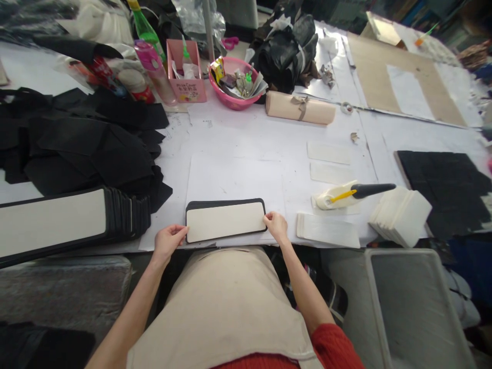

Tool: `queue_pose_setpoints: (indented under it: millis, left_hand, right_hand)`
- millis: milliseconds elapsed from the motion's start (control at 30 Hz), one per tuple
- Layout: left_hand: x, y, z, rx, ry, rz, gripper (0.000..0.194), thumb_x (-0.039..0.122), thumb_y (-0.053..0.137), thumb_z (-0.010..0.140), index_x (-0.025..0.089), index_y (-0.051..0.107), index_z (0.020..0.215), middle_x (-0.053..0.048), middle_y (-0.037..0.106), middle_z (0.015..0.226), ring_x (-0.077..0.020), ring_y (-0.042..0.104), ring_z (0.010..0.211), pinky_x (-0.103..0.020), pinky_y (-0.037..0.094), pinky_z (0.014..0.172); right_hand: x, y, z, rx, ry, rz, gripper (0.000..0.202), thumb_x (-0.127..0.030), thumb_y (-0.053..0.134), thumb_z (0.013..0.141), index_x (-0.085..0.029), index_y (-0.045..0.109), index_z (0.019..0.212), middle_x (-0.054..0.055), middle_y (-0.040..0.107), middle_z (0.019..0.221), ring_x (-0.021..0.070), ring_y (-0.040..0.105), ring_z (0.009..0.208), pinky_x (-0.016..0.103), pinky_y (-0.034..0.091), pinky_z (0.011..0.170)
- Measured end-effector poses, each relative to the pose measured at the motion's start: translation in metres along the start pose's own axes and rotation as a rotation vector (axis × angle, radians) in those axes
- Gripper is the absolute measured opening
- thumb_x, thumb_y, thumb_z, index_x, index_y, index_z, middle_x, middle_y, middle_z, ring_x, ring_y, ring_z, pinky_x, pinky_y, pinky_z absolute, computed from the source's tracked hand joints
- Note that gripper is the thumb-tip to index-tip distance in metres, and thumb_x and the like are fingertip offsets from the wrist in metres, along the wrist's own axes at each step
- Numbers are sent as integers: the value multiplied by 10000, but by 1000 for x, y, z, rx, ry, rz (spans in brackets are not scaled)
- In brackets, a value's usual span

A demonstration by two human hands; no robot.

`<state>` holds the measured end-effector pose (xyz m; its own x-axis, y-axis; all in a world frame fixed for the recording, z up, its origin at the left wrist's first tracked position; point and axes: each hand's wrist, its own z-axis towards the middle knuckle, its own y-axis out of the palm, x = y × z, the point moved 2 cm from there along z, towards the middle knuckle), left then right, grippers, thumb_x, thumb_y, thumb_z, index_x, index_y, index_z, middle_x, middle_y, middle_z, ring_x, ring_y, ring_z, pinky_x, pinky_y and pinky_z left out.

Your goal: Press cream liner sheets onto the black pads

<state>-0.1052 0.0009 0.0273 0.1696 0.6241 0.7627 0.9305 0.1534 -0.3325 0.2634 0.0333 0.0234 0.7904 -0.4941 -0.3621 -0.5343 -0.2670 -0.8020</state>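
A cream panel with a black border [226, 222] lies near the table's front edge, on top of another black piece that shows along its back side. My left hand [169, 241] pinches the panel's left end between thumb and fingers. At the right end, my right hand [275, 225] pinches the corner the same way. To the left is a thick stack of similar black-edged cream panels [54, 218]. Off to the right lie thin white strips [326, 230] and a yellow-handled brush [343, 196] resting on a pale container.
Black cut pieces [77, 138] are heaped at the left. Along the back stand a pink box [188, 89], a pink basket [236, 102] and a beige roll [300, 107]. White blocks [400, 215] and a black stack [442, 189] sit at the right, above a grey bin [371, 307].
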Motion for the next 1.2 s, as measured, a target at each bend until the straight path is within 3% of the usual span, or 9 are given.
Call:
queue_pose_setpoints:
  millis: [233, 800, 1200]
  left_hand:
    - [-4, 2, 6, 35, -29, 10, 417, 505, 762, 498, 144, 634, 664, 8, 595, 503, -79, 437, 380, -208, 315, 390]
    - [-17, 7, 15, 35, -12, 19, 312, 449, 706, 645, 152, 622, 689, -8, 634, 554, -96, 524, 386, -191, 307, 347]
    - [-21, 8, 20, 53, 33, 152, 259, 431, 646, 733, 173, 630, 727, 2, 651, 583, -108, 553, 390, -202, 358, 364]
  right_hand:
    - [0, 2, 2, 0, 30, -47, 205, -290, 548, 840, -211, 732, 884, 41, 754, 882, 189, 683, 864, 242, 416, 687]
    - [0, 5, 8, -19, 1, -152, 240, -310, 540, 866, -201, 745, 927, 50, 759, 924, 221, 689, 903, 265, 408, 683]
    - [0, 6, 9, -17, -5, -166, 254, -316, 533, 872, -198, 746, 946, 58, 756, 928, 232, 687, 909, 273, 417, 694]
